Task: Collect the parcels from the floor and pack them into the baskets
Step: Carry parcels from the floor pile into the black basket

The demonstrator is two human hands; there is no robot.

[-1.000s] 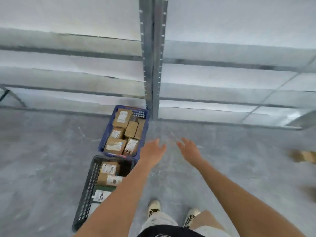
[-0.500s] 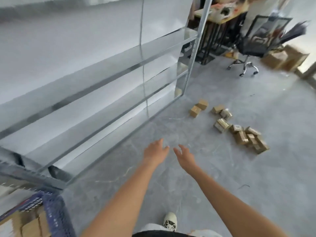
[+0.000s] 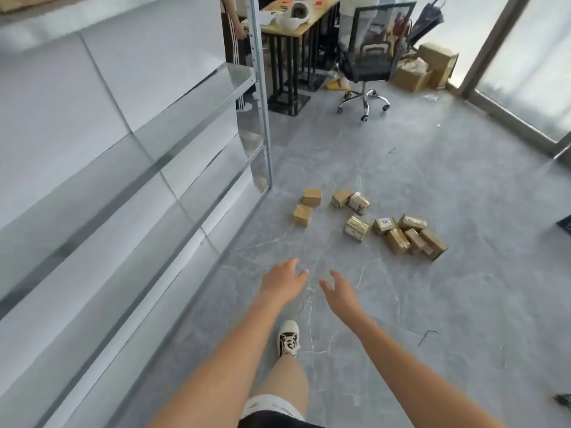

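Parcels (image 3: pixel 370 223) lie scattered on the grey floor (image 3: pixel 463 304) ahead of the person, just past the corner post of the metal shelving (image 3: pixel 185 168): two small brown boxes (image 3: pixel 307 206) nearest the post, a second pair to their right, and a tighter heap (image 3: pixel 411 236) further right with pieces leaning on one another. The left hand (image 3: pixel 282 281) and the right hand (image 3: pixel 338 291) are both held out in front, fingers spread and relaxed, holding nothing, well short of the parcels. One shoe (image 3: pixel 289 336) is planted forward on the floor. No basket can be made out clearly; a dark object at the right edge is too cut off to identify. The likely trouble lies in the heap: taking one box from beneath its neighbours could tip the others and scatter them wider. Grabbing several at once with bare hands could let a glossy, taped parcel slip out. The two boxes near the post sit close to the shelving, so a hasty reach there might knock a hand against the metal edge.
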